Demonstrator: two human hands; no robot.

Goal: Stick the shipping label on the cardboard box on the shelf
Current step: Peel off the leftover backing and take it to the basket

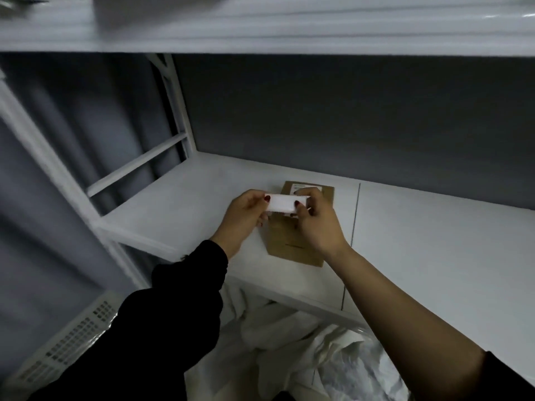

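Hands: 2, left hand (246,215) and right hand (318,224)
Shipping label (285,203): 1
Cardboard box (298,244): 1
Label already on box (305,187): 1
Shelf boards (434,250): 2
White perforated basket (69,337): 1

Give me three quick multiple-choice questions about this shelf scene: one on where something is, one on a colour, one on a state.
1. Where does the cardboard box lie?
A. On the white shelf
B. On the floor
C. In the basket

2. What colour is the left sleeve?
A. Red
B. Black
C. Yellow

3. What is the state of the shipping label?
A. Stuck flat on the box
B. Lying loose on the shelf
C. Held between both hands

Answers: 1 A, the box rests on the shelf board. 2 B, the sleeve is black. 3 C, the left hand and right hand pinch its ends above the box.
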